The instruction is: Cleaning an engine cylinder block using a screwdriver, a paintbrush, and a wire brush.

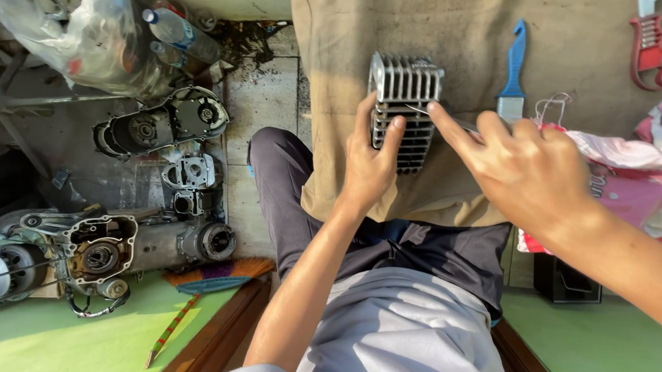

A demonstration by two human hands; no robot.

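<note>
Finned grey metal cylinder (403, 110) stood on tan cloth (460, 34), far-centre, over lap. Left hand (368, 161) clamped on cylinder's near-left side, thumb pressed across fins. Right hand (524, 170) closed round thin metal tool (436, 116), index finger stretched along it, tip touching fins at cylinder's right edge. Hands close together, both at cylinder. Blue-handled brush (514, 71) lay just right of cylinder on cloth; red tool (648, 48) far right. Pink & white bag (633, 175) near right, partly behind right wrist. Left side, on floor: engine casings (164, 124), crankcase assy (105, 253), clear plastic bag w/ bottles (90, 22), broom (217, 274) by green mat (51, 337).
</note>
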